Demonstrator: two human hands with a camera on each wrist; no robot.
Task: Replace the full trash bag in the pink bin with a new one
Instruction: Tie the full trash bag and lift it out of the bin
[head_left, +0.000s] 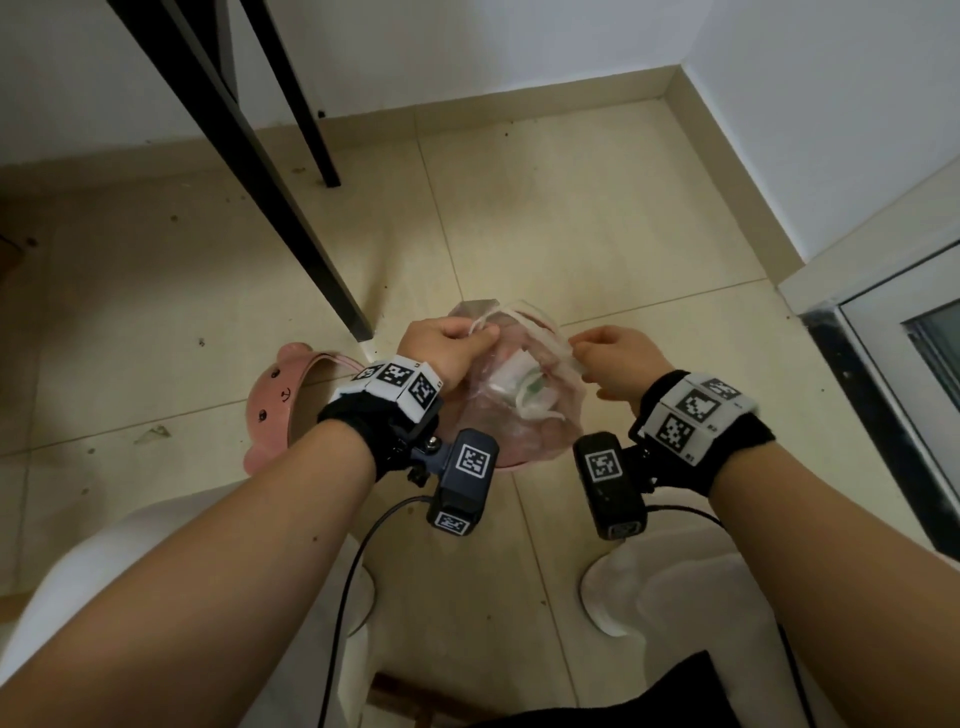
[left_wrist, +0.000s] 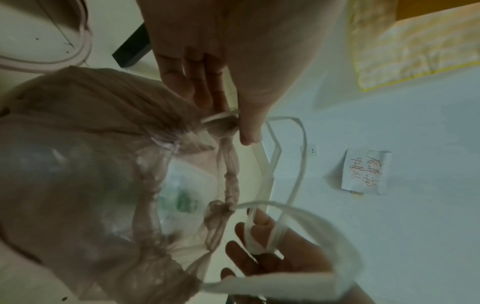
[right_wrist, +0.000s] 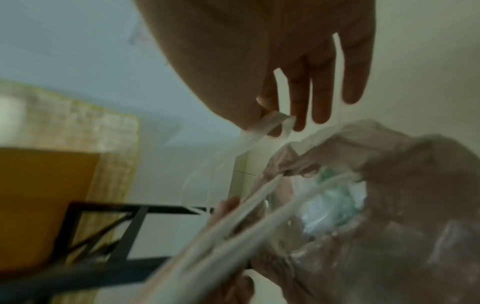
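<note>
A translucent pink trash bag (head_left: 519, 415) with white and green rubbish inside hangs between my hands above the floor tiles. Its white drawstring (head_left: 540, 332) loops out of the gathered mouth. My left hand (head_left: 478, 338) pinches the drawstring at the bag's rim, thumb against fingers (left_wrist: 197, 82). My right hand (head_left: 579, 351) pinches the other loops of the drawstring (right_wrist: 259, 131) to the right of the bag (right_wrist: 389, 205). The pink bin (head_left: 275, 410), with a bear face on its side, stands on the floor to the left, partly hidden behind my left wrist.
Black table legs (head_left: 291, 208) slant down to the floor just behind the bin. A door or window frame (head_left: 883, 364) runs along the right. My knees in white trousers (head_left: 156, 571) sit below the arms. Small bits of debris dot the tiles.
</note>
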